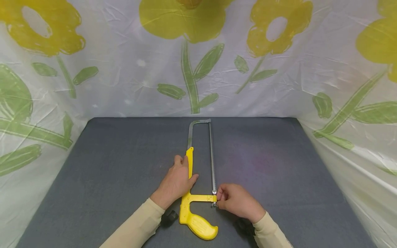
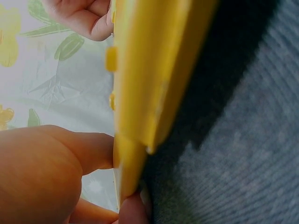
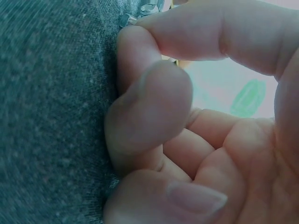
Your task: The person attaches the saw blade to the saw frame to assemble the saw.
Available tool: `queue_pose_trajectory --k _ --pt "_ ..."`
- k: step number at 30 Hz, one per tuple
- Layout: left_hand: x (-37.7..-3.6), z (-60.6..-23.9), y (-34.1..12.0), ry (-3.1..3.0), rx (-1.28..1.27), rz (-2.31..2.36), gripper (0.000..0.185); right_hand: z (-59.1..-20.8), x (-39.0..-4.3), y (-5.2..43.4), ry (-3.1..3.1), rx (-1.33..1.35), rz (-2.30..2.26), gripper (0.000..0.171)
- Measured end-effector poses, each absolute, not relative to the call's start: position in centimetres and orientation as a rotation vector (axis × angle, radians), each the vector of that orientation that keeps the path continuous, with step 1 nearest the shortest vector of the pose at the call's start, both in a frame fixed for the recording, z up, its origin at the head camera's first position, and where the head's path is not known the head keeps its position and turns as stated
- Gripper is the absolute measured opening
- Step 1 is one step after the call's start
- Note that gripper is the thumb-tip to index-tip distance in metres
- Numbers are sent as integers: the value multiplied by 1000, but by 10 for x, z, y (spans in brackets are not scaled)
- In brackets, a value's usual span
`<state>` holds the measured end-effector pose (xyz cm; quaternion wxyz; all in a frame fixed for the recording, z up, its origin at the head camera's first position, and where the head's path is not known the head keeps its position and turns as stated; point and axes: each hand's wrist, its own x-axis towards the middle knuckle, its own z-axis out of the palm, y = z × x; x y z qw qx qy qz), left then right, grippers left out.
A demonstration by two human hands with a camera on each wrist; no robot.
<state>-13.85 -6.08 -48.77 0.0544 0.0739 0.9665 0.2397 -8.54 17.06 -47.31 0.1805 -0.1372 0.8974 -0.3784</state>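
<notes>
Hacksaw [image 1: 200, 179] lies flat at the centre of the grey tabletop [image 1: 108, 179], long axis running from the lower frame up toward the flowered sheet [image 1: 124, 69], yellow handle nearest me. My left hand [image 1: 176, 182] grips the yellow frame bar. My right hand [image 1: 237, 201] pinches the metal fitting [image 1: 214, 203] at the blade's [image 1: 212, 158] near end, a narrow grip.

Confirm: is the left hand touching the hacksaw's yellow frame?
Touching. In the head view the left hand lies over the yellow frame of the hacksaw. The left wrist view shows fingers pressed against the yellow plastic, no gap.
</notes>
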Motion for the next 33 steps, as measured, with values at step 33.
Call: queue_pose_trajectory --k 33 --pt "-139 -486 -63 2931 246 722 88 -476 -84 161 2643 -315 -954 37"
